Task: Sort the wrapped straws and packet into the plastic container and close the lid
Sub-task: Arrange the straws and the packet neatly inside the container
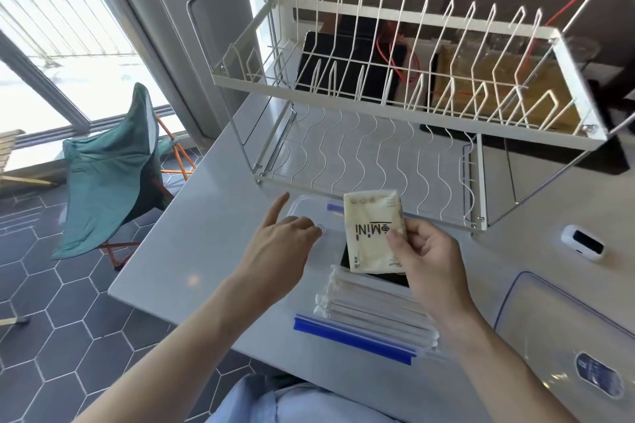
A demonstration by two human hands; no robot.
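Packet (372,232): a cream pack printed "MiNi" is held upright above the container, pinched at its right edge.
Right hand (427,252): the thumb is laid across the packet's front and the fingers are curled behind it, so the packet is gripped.
Container (309,208): a clear plastic box with blue clips (350,336) on its near and far edges is set on the table; its walls are hard to make out, and something dark is seen inside under the packet.
Straws (374,307): a bundle of paper-wrapped straws is laid across the near end of the container, apparently inside it, just above the near clip.
Left hand (281,244): it is stretched over the container's left side with the index finger straight and pointing away; the other fingers are loosely bent with nothing held, and contact with the rim cannot be told.
Lid (549,333): a clear lid with a blue label is lain flat on the table to the right, apart from the container.
Table (206,233): a pale grey top.
Rack (405,86): a white two-tier wire dish rack is stood just behind the container.
Device (582,242): a small white object with a dark face is lain right of the rack.
Chair (113,172): a green folding chair is stood on the hexagon-tiled floor to the left.
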